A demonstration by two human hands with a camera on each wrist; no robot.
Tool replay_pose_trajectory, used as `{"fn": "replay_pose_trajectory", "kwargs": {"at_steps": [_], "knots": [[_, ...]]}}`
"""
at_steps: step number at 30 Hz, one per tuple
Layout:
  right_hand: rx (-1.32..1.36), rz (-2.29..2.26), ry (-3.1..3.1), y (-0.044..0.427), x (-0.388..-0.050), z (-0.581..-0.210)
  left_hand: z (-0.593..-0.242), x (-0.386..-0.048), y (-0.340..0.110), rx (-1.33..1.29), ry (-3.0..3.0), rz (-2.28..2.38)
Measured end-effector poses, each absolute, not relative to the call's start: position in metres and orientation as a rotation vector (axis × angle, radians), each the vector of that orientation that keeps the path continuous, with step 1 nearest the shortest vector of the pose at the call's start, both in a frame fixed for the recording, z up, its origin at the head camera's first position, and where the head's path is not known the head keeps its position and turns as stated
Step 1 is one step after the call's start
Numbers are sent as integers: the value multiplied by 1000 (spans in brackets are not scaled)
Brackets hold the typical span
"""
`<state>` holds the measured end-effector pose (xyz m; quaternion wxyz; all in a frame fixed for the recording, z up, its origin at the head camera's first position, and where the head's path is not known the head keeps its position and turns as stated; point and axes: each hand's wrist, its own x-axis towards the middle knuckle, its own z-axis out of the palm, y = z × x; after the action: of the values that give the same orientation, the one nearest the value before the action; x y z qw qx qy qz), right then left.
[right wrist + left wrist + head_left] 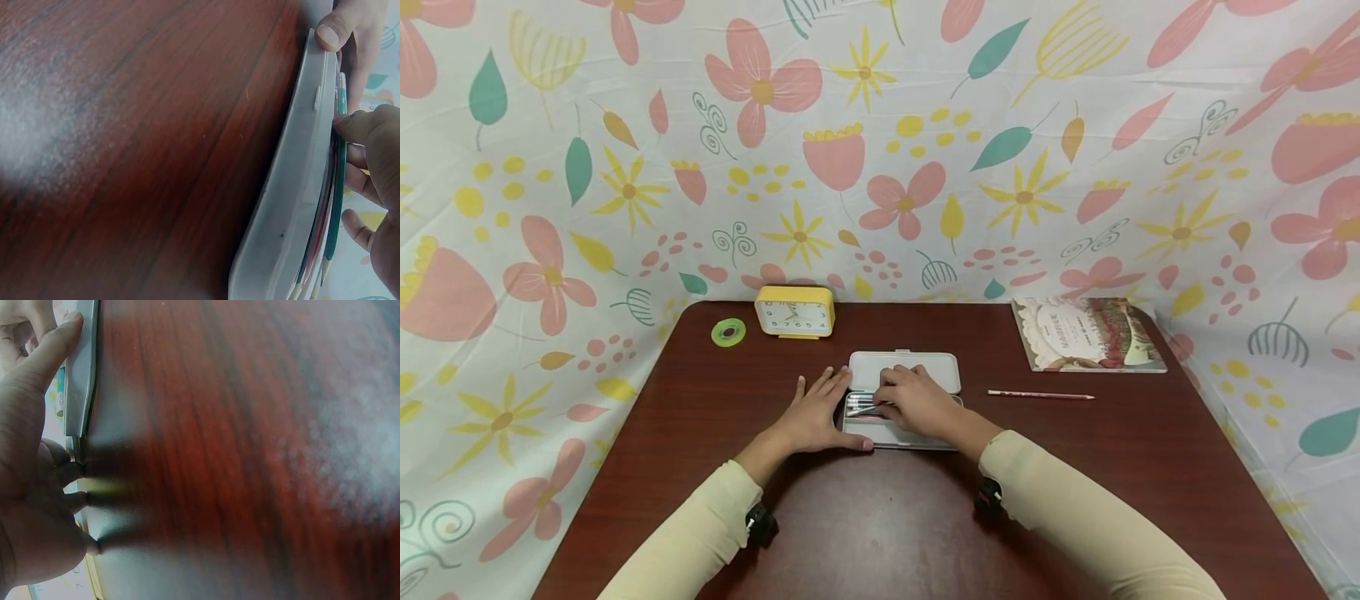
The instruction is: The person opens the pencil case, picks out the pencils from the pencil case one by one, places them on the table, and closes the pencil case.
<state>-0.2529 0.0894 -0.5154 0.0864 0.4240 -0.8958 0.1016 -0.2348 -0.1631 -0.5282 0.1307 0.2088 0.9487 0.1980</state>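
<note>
A white pencil case (898,433) lies with its lid (867,367) laid back, several pencils (859,406) inside. My left hand (808,417) spreads at its left end. That thumb presses the case's front left corner, and the other fingers extend along its left side. Over the case is my right hand (917,404), fingers bent down among the pencils. In the right wrist view, the right hand (381,150) pinches a green pencil (338,187) near the rim; other pencils lie beside it. The left wrist view shows the left hand (31,481) with its thumb on the case wall (81,381).
A reddish pencil (1041,394) lies right of the case. Behind it is a booklet (1086,335) at the back right. A yellow alarm clock (795,312) and a green roll of tape (728,332) stand at the back left, near the patterned curtain (902,250).
</note>
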Motion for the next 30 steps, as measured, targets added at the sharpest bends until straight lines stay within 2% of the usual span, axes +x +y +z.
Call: {"fn": "replay_pose_trajectory", "kwargs": {"at_steps": [15, 30], "knots": [[1173, 296, -2661, 103, -251, -503, -528, -234, -163, 600, 2752, 605], [1092, 319, -2642, 149, -254, -501, -527, -233, -163, 601, 2748, 614]]}}
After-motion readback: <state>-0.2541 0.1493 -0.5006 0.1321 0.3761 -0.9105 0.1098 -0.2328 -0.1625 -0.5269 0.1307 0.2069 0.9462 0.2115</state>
